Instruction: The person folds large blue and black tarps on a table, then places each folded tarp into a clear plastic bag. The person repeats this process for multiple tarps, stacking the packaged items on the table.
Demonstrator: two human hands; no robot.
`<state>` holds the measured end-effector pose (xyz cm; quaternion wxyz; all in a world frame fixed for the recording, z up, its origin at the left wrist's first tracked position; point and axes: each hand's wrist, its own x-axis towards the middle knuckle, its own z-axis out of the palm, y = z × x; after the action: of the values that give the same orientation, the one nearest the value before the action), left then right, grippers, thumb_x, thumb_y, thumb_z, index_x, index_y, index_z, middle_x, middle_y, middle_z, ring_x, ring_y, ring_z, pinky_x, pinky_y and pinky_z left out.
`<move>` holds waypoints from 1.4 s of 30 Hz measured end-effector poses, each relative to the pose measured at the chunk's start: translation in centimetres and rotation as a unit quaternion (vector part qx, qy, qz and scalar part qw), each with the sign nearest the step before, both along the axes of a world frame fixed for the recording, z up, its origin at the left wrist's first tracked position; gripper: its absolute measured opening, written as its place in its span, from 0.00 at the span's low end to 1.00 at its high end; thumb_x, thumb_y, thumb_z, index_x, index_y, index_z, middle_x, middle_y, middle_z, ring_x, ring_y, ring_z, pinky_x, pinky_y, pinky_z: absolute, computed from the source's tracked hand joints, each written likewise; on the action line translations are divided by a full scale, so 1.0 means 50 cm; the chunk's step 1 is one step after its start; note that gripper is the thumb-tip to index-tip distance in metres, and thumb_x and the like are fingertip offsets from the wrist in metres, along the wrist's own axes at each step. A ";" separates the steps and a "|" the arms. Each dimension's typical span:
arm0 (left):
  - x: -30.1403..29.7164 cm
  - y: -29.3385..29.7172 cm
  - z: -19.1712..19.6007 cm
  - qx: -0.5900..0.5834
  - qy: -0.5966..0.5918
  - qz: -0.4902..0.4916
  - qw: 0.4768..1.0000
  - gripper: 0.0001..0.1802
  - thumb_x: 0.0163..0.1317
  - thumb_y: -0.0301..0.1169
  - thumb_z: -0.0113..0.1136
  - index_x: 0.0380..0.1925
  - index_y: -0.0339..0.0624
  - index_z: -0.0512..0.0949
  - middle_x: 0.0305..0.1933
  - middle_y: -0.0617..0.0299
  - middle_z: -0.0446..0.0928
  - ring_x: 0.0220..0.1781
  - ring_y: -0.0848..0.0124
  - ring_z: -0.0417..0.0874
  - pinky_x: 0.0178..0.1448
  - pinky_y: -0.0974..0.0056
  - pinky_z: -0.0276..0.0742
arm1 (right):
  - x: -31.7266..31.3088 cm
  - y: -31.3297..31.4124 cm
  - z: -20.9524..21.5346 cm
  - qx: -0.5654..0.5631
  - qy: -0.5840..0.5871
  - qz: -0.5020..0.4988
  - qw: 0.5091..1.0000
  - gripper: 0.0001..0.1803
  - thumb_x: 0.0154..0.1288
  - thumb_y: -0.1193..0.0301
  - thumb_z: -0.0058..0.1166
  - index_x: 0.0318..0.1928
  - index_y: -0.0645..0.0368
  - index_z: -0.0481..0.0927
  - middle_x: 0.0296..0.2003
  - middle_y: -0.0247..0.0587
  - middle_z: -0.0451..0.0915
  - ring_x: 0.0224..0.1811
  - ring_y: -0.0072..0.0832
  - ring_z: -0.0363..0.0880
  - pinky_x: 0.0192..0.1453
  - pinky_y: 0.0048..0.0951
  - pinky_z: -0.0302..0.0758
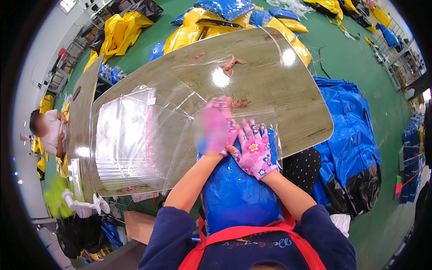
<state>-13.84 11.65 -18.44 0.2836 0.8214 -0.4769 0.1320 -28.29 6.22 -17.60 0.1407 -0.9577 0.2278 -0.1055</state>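
Note:
A plump blue bundle [240, 195] in a clear plastic bag rests against my body at the table's near edge. My right hand [254, 150], in a pink flowered glove, presses on its top with the fingers spread. Beside it, my left hand [219, 123] wears a matching glove and is over the bundle's upper left. A blurred patch covers much of that hand, so its grip is hidden. The bag's clear open end [256, 116] reaches past my right fingertips onto the wood-patterned table [288, 103].
A stack of clear plastic bags [121, 139] lies on the table's left. A crumpled brown scrap [232, 66] is farther back. Yellow and blue packages [216, 18] are piled beyond the table. A large blue sheet [346, 126] stands at the right. Another person [54, 130] is at far left.

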 end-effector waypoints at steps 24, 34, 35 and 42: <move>0.051 0.196 0.144 -0.204 0.590 -0.160 0.765 0.20 0.74 0.32 0.47 0.59 0.28 0.70 0.52 0.55 0.79 0.53 0.67 0.80 0.59 0.64 0.75 | 0.205 -0.012 0.267 -0.145 -0.005 0.298 0.944 0.08 0.62 0.64 0.49 0.33 0.55 0.76 0.30 0.42 0.79 0.30 0.37 0.81 0.29 0.39 0.76; 0.017 0.227 0.216 -0.343 0.639 -0.035 0.688 0.20 0.75 0.41 0.43 0.50 0.33 0.72 0.46 0.45 0.81 0.47 0.58 0.84 0.52 0.58 0.80 | -0.066 -0.350 0.341 0.384 -0.542 0.145 0.733 0.19 0.70 0.63 0.49 0.55 0.61 0.69 0.49 0.41 0.75 0.42 0.26 0.77 0.42 0.27 0.75; 0.023 0.236 0.207 -0.342 0.639 -0.037 0.687 0.20 0.75 0.42 0.43 0.50 0.34 0.72 0.46 0.45 0.81 0.47 0.57 0.84 0.53 0.57 0.80 | -0.093 -0.369 0.347 0.439 -0.557 0.123 0.695 0.23 0.70 0.62 0.50 0.59 0.63 0.68 0.52 0.42 0.75 0.45 0.26 0.78 0.45 0.27 0.75; 0.027 0.250 0.261 -0.210 0.553 -0.074 0.803 0.21 0.73 0.43 0.46 0.49 0.37 0.77 0.46 0.51 0.82 0.45 0.65 0.82 0.50 0.62 0.76 | -0.075 -0.208 0.325 0.520 -0.095 0.005 0.849 0.21 0.70 0.59 0.53 0.53 0.63 0.79 0.43 0.35 0.85 0.16 0.08 0.63 0.18 0.15 0.63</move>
<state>-12.51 24.13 -5.37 0.6737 0.6377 -0.2588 -0.2691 -32.02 -4.20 -1.33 0.6395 -0.7310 0.2299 -0.0614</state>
